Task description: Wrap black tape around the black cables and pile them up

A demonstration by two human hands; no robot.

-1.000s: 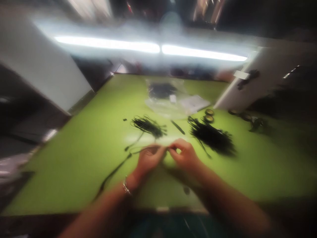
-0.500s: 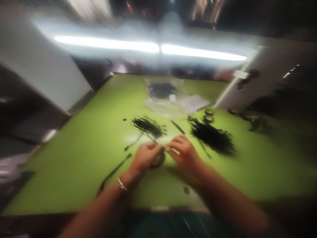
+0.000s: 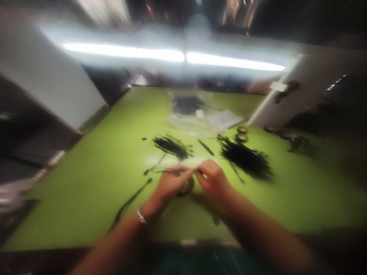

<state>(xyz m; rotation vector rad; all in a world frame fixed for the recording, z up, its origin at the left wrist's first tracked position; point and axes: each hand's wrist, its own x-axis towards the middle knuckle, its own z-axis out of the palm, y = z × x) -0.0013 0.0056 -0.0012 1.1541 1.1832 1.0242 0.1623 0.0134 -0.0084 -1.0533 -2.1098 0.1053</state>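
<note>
My left hand (image 3: 172, 183) is closed in a pinch on a thin black cable (image 3: 159, 170), whose looped part sticks out to the left. Right beside it, fingertips almost meeting, my right hand (image 3: 212, 176) pinches something too small and blurred to make out. Partly hidden under the left hand is a dark roll of tape (image 3: 187, 188) on the green tabletop (image 3: 114, 152). Just beyond the hands lies a small bundle of black cables (image 3: 172, 145). A larger cable bundle (image 3: 245, 156) rests to the right of my right hand.
A dark pen-like tool (image 3: 205, 147) lies between the bundles. Tape rolls (image 3: 242, 133) sit behind the larger bundle. Farther back are a clear plastic bag (image 3: 187, 105) with dark contents and a white paper (image 3: 226, 119). A loose black cable (image 3: 132, 200) lies left. Upright panels flank the table.
The cable in my left hand now points left instead of toward the small bundle. My right hand's fingers have drawn closer together and nearer the left fingertips.
</note>
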